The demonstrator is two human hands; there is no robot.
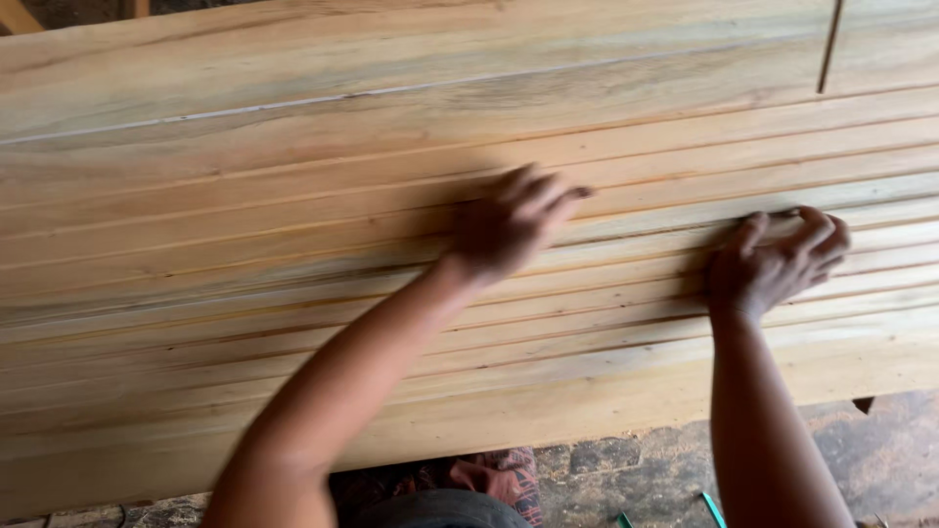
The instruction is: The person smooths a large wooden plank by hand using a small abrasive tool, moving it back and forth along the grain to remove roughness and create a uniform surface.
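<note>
A woodworking shop is showing itself: stacked pale planks [293,244] are filling the view, rough stone floor [636,469] lying at six o'clock.

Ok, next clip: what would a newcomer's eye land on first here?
A stack of pale wooden planks fills nearly the whole view, edges stepped in long lines. Both hands lie on it: the left hand, blurred, near the middle, and the right hand with fingers curled over a plank edge.
</note>
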